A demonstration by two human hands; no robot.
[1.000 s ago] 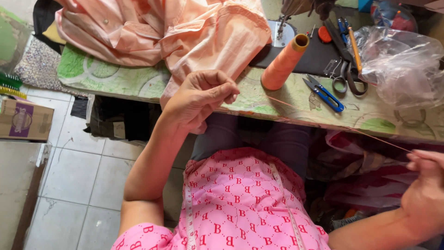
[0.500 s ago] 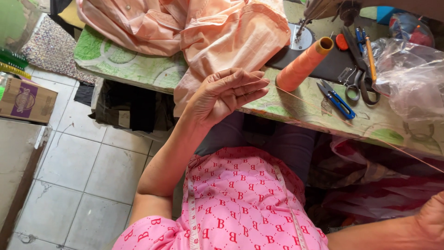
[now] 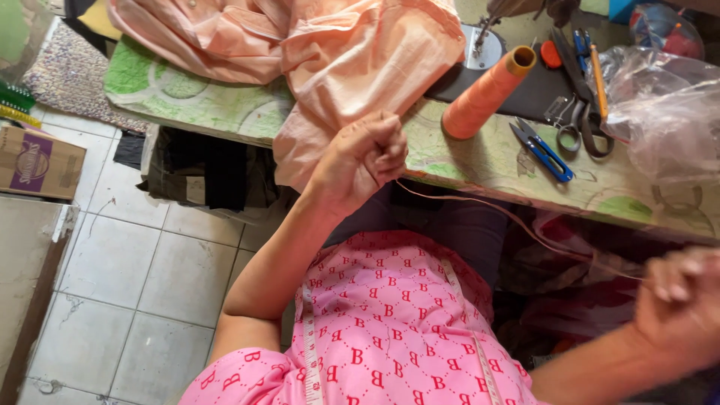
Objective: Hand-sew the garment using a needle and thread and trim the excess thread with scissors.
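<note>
1. Left hand (image 3: pixel 366 155): raised at the near edge of the desk (image 3: pixel 225 112), fingers curled into a fist, pinching the thread (image 3: pixel 517 221).
2. Right hand (image 3: pixel 686 300): low, off the desk's near right corner, blurred; fingers closed on the thread's other end.
3. Count: one thread, one orange spool (image 3: pixel 486 94), two scissors (image 3: pixel 541 148), one peach garment (image 3: pixel 352 56).
4. Thread: stretched between both hands, long axis running left-high to right-low, below the desk's near edge.

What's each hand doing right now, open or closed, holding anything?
Left hand: closed in a fist, pinching one end of the peach thread.
Right hand: blurred, fingers curled closed on the thread's other end.
</note>
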